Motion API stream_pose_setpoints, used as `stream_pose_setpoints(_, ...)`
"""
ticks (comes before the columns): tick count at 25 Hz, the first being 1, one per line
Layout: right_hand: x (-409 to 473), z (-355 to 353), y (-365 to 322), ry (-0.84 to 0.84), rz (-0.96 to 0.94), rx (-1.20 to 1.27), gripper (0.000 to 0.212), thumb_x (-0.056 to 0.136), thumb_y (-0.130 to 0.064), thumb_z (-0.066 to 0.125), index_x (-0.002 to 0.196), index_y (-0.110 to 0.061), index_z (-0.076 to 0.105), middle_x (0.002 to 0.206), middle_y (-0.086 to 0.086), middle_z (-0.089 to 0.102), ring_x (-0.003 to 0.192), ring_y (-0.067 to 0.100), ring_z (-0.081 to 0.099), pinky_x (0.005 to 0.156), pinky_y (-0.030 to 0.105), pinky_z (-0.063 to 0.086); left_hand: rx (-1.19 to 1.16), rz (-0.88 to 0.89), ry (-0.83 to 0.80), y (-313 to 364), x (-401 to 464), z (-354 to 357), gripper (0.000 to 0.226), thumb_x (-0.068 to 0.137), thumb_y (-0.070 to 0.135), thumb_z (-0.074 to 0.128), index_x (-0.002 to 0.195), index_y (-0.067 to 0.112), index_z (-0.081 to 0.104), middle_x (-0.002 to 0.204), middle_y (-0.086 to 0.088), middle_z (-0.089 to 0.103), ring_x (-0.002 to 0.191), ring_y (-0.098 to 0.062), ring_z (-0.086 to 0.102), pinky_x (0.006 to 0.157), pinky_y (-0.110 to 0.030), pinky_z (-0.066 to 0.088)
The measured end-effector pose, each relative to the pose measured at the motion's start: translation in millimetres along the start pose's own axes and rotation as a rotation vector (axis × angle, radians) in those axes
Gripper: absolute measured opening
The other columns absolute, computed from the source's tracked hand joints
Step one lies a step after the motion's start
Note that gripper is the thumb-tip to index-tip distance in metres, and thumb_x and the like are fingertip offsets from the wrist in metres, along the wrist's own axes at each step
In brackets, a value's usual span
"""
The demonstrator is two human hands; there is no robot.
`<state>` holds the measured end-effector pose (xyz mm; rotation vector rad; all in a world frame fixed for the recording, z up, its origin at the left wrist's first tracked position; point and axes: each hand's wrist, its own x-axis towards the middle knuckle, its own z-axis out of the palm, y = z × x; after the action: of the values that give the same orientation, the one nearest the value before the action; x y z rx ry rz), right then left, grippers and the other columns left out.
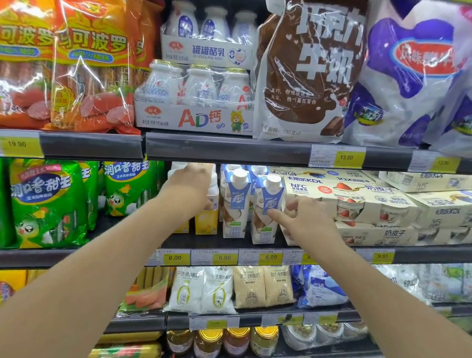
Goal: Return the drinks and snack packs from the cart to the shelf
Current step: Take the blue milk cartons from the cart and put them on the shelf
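Note:
Both my arms reach to the second shelf (224, 242) of a chilled display. My left hand (192, 184) is wrapped around the top of a yellow drink carton (206, 221) that stands on the shelf. My right hand (305, 214) touches the right side of a blue and white coconut drink carton (267, 209) with a white cap, thumb on its front and fingers behind it. A second blue and white carton (236, 204) stands just left of it. The cart is out of view.
Cream yogurt multipacks (367, 204) fill the shelf to the right, green sausage bags (46, 202) the left. Above hang orange sausage bags (89, 56), milk bottle packs (198, 98) and a brown chocolate milk bag (309, 66). Below are pouches and jars (234, 343).

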<state>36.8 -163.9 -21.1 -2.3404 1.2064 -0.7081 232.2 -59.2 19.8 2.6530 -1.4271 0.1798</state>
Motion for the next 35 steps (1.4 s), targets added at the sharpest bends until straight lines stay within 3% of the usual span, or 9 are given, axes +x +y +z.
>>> stream_pose_setpoints(4,2,2,5,0.031,-0.011,0.042,0.054,0.086,-0.055,0.064,0.117,-0.01,0.063,0.105,0.006,0.071,0.092,0.022,0.071,0.086,0.042,0.057,-0.094,0.018,-0.01,0,7,2,0.07,0.076,0.023,0.083,0.134,0.016,0.046,0.113,-0.012,0.062,0.088,-0.029,0.07,0.078,-0.041,0.06)
stream_pose_setpoints(9,12,12,8,-0.017,0.007,0.046,0.043,0.083,-0.06,0.064,0.096,-0.02,0.055,0.09,0.006,0.071,0.09,0.023,0.069,0.079,0.043,0.06,-0.128,-0.005,-0.071,-2,10,-4,0.062,0.076,0.022,0.084,0.128,0.016,0.051,0.082,-0.009,0.071,0.068,-0.024,0.071,0.068,-0.039,0.062)
stream_pose_setpoints(12,18,19,4,-0.031,0.007,-0.005,0.058,0.077,-0.067,0.065,0.095,-0.012,0.061,0.085,0.005,0.07,0.079,0.02,0.07,0.071,0.04,0.062,-0.106,-0.001,-0.085,2,3,-10,0.061,0.077,0.023,0.083,0.128,0.017,0.049,0.084,-0.01,0.07,0.064,-0.024,0.07,0.067,-0.039,0.062)
stream_pose_setpoints(16,24,24,3,-0.028,-0.01,-0.077,0.058,0.075,-0.068,0.066,0.097,-0.015,0.067,0.09,0.003,0.069,0.074,0.017,0.07,0.07,0.038,0.062,-0.065,0.029,-0.07,5,-4,-13,0.066,0.076,0.024,0.084,0.131,0.017,0.048,0.111,-0.011,0.062,0.071,-0.024,0.061,0.074,-0.042,0.06)
stream_pose_setpoints(20,25,25,0,-0.035,-0.026,-0.108,0.059,0.076,-0.066,0.066,0.104,-0.014,0.067,0.1,0.004,0.068,0.086,0.018,0.065,0.073,0.034,0.058,-0.075,0.033,-0.067,3,-3,-12,0.072,0.075,0.026,0.084,0.135,0.021,0.045,0.119,-0.009,0.058,0.075,-0.024,0.069,0.073,-0.042,0.062)
stream_pose_setpoints(22,24,25,-2,-0.042,-0.032,-0.107,0.057,0.078,-0.063,0.067,0.108,-0.015,0.066,0.102,0.004,0.067,0.091,0.018,0.062,0.07,0.03,0.053,0.024,0.034,-0.09,-4,-3,-13,0.086,0.071,0.036,0.086,0.142,0.026,0.04,0.126,-0.008,0.059,0.091,-0.025,0.069,0.08,-0.041,0.06)
stream_pose_setpoints(26,25,27,-2,-0.037,-0.039,-0.104,0.056,0.08,-0.062,0.067,0.112,-0.016,0.066,0.103,0.005,0.065,0.089,0.019,0.06,0.066,0.027,0.047,0.178,-0.055,-0.089,-31,-2,-20,0.073,0.067,0.051,0.083,0.122,0.014,0.052,0.096,-0.005,0.06,0.092,-0.026,0.061,0.086,-0.041,0.055)
stream_pose_setpoints(30,26,29,-3,-0.03,-0.02,-0.122,0.057,0.079,-0.062,0.067,0.11,-0.015,0.064,0.102,0.005,0.063,0.088,0.02,0.059,0.066,0.028,0.048,0.093,-0.044,-0.039,-52,2,-9,0.093,0.067,0.043,0.086,0.143,0.017,0.04,0.132,-0.01,0.058,0.119,-0.032,0.057,0.098,-0.047,0.05)
stream_pose_setpoints(35,28,30,-3,-0.025,-0.02,-0.128,0.057,0.078,-0.063,0.068,0.109,-0.015,0.064,0.1,0.004,0.064,0.088,0.019,0.06,0.066,0.028,0.05,0.025,-0.021,0.01,-57,9,4,0.083,0.074,0.033,0.084,0.142,0.013,0.039,0.136,-0.013,0.055,0.121,-0.032,0.056,0.099,-0.046,0.048)
